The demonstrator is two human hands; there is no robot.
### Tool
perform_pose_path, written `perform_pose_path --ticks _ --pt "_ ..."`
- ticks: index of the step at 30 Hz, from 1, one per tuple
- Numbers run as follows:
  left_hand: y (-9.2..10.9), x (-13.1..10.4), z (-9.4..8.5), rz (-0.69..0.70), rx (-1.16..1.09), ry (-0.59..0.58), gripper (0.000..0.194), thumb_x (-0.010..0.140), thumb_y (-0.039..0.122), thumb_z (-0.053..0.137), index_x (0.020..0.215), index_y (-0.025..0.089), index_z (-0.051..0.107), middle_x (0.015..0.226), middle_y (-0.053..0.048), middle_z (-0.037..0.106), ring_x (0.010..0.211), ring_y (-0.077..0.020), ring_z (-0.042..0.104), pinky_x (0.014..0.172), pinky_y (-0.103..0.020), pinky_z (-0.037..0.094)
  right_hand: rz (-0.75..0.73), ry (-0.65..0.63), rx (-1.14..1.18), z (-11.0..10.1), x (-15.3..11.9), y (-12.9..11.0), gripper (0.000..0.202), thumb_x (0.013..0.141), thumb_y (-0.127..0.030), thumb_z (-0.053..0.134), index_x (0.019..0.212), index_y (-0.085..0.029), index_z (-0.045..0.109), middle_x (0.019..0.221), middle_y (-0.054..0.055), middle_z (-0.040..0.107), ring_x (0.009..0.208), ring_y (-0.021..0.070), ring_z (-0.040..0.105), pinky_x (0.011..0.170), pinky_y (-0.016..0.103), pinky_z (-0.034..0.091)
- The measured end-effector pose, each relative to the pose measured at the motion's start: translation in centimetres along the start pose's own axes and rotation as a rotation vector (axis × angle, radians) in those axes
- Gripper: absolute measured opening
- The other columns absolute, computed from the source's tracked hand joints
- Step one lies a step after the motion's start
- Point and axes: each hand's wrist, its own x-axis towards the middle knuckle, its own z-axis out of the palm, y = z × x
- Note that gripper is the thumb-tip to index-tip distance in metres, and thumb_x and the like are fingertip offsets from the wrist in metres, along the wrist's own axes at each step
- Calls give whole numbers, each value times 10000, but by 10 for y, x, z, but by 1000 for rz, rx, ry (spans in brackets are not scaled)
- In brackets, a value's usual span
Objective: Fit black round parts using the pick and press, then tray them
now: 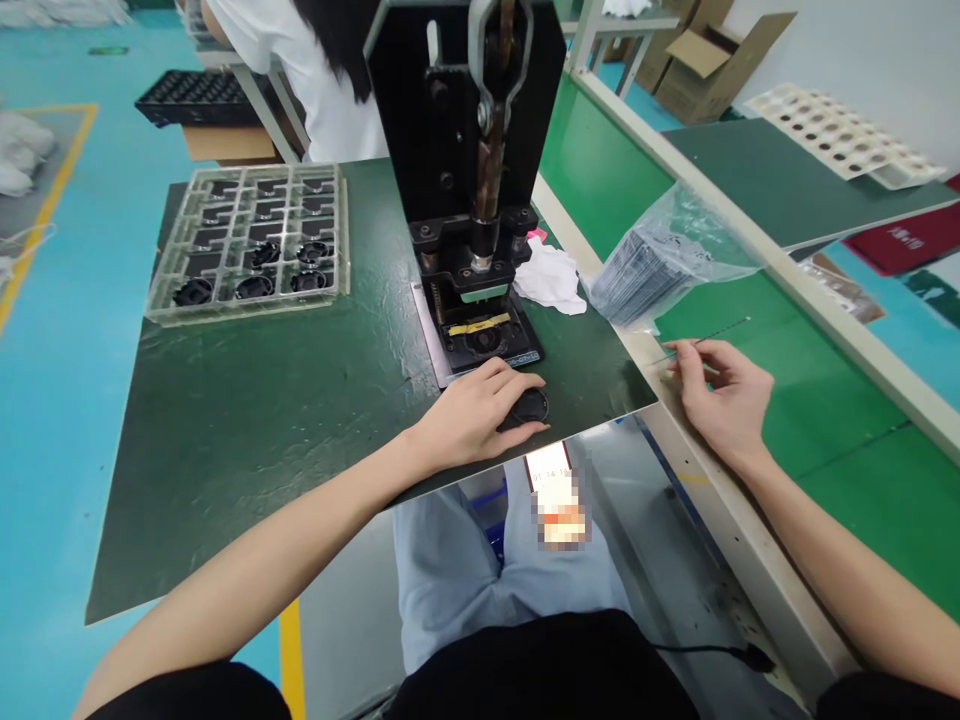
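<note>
At the front edge of the green bench, my left hand curls its thumb and fingers around a round black plastic part. Just behind it stands a black hand press, with another dark round piece in its base and a yellow strip across that base. Off to the right, my right hand pinches a thin dark strip with small bumps along it. Near that hand, a clear plastic bag holds a bundle of thin grey strips.
A clear compartment tray with black parts lies on the bench's left. Beside the press is a crumpled white cloth. A lit phone rests on my lap. Behind the bench sits a person in white; a pale rail borders the right side.
</note>
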Motion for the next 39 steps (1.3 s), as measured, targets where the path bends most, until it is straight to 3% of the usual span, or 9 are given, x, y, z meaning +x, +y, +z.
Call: perform_pose_path --ticks 6,10,15,20,24,30,35,39 --pt "0 -1 0 -1 9 11 389 1006 446 612 1244 142 560 1050 -110 683 994 -241 638 845 -355 574 -48 232 90 -4 5 -32 366 988 -528 646 807 -226 544 762 67 668 516 158 578 427 288 454" --pt "-1 -2 2 11 -12 9 380 1017 457 585 1228 141 558 1044 -106 694 982 -243 622 848 -367 565 -67 -8 257 11 1 -72 291 1012 -457 650 906 -186 653 762 46 667 507 119 565 452 257 480" --pt "-3 -5 2 20 -25 4 404 984 491 636 1190 148 579 990 -93 682 970 -242 628 845 -355 553 -98 -276 462 65 13 -104 324 996 -507 669 965 -186 690 813 37 684 547 117 603 498 252 538" --pt "-6 -8 5 59 -17 47 419 974 514 643 1141 132 604 993 -100 692 972 -249 626 868 -357 541 -63 -407 590 118 38 -111 472 924 -647 701 866 -183 634 769 43 682 593 133 622 542 255 561" --pt "-7 -9 7 87 1 54 400 974 498 646 1113 123 623 972 -102 692 954 -252 627 869 -358 536 -110 -416 578 135 38 -109 473 936 -636 690 845 -180 603 762 45 675 625 136 634 559 247 566" --pt "-6 -9 6 68 -7 42 393 967 490 658 1105 124 628 974 -108 692 944 -250 628 873 -355 532 -200 -342 464 141 28 -106 384 1007 -545 624 884 -181 610 791 46 685 654 146 657 600 261 580" --pt "-7 -10 6 77 -46 49 403 977 479 649 1140 116 591 1012 -113 690 942 -248 623 851 -352 527 -234 -101 421 113 33 -120 363 1023 -522 611 878 -193 567 727 29 648 579 130 604 530 240 520" --pt "-8 -11 8 -16 -95 41 453 928 561 690 1097 168 542 956 -75 666 918 -241 626 789 -333 519 -201 -256 392 77 21 -121 347 1000 -434 685 795 -185 557 738 32 659 588 116 618 542 212 530"
